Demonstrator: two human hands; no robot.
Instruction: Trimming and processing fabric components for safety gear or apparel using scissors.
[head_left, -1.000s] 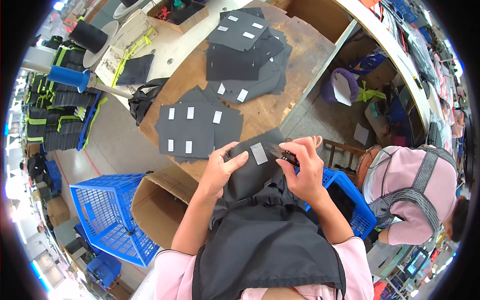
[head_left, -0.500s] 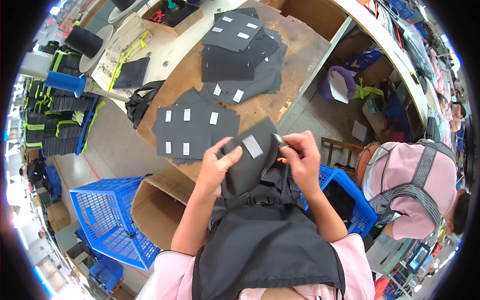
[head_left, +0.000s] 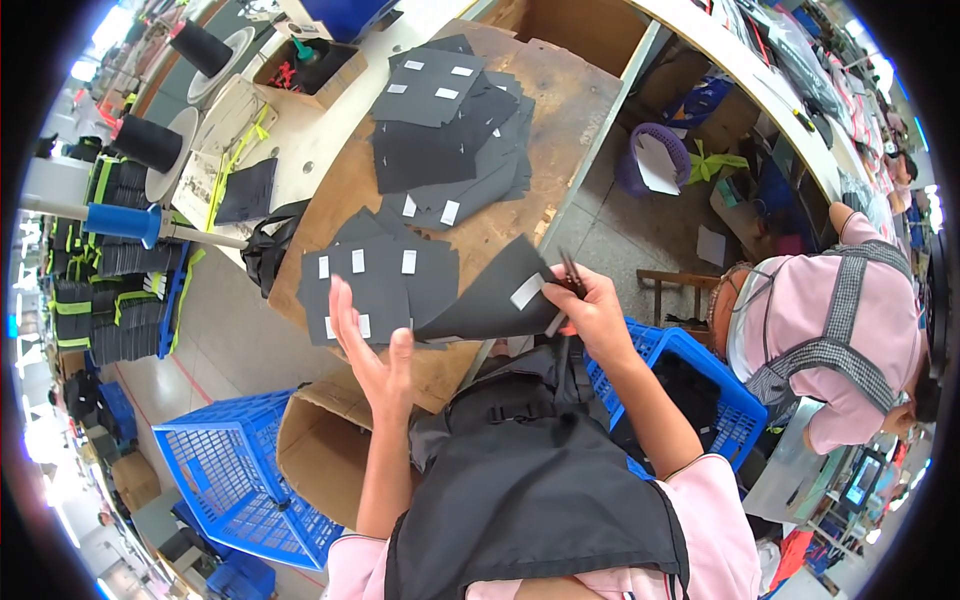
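Observation:
My right hand (head_left: 592, 312) pinches the right edge of a black fabric panel (head_left: 490, 302) with a pale patch on it. The same hand also holds a dark, slim two-pronged tool (head_left: 570, 275), its tips pointing away from me; a bit of orange shows under the fingers. My left hand (head_left: 372, 362) is raised with fingers stretched out and thumb apart, holding nothing. It is over the near edge of a stack of black panels with white patches (head_left: 385, 283), partly covering it. Farther back on the wooden table (head_left: 570, 95) lies another pile of such panels (head_left: 425, 90).
Blue plastic crates stand at left (head_left: 215, 450) and right (head_left: 735, 420), beside an open cardboard box (head_left: 310, 440). Thread cones (head_left: 150, 143) stand at the far left. A person in pink (head_left: 830, 330) is at the right. A purple basket (head_left: 680, 160) stands beyond the table.
My left hand has let go of the panel, opened and moved left toward the near stack. The panel now hangs out leftward from my right hand, flatter than before.

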